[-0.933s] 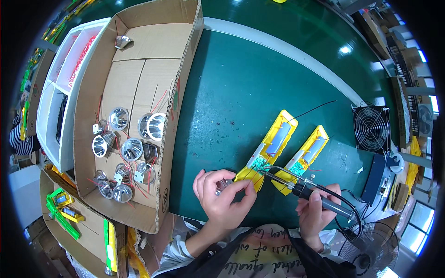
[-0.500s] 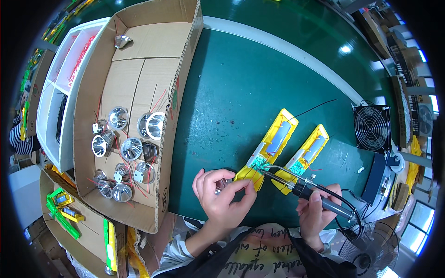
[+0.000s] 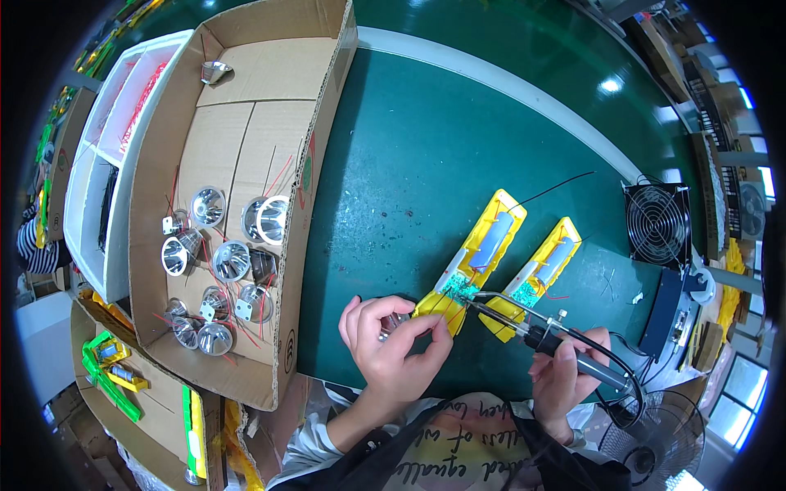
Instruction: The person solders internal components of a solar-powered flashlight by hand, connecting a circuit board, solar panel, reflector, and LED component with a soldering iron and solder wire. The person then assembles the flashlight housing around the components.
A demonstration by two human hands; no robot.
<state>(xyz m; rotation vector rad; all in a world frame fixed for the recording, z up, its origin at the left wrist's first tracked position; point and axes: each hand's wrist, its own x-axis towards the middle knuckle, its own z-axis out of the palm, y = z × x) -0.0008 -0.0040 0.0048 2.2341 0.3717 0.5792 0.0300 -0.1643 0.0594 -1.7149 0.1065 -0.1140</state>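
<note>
My left hand (image 3: 391, 352) is closed, thumb and forefinger pinched beside the nearer yellow flashlight housing (image 3: 506, 204). A shiny reflector cup (image 3: 391, 325) shows partly under its fingers; a thin wire seems to run from the pinch to the board. In my right hand (image 3: 563, 380) is a soldering iron (image 3: 598, 370) with a thin metal feed tube along it. Its tip is at the green circuit board (image 3: 458, 286) in that housing, next to a grey-blue battery (image 3: 491, 243). A second yellow housing (image 3: 509, 315), with its own board and battery, lies just to the right.
A cardboard box (image 3: 214, 123) on the left holds several reflector cups with red wires. Beyond it sits a white foam tray (image 3: 82, 196). At right are a black fan (image 3: 657, 225) and a dark box-shaped device (image 3: 661, 315). Another carton (image 3: 155, 425) with green and yellow parts stands lower left.
The soldering iron and my right hand have shifted very slightly to the right, the tip staying by the board. My left hand keeps its pinch in nearly the same place.
</note>
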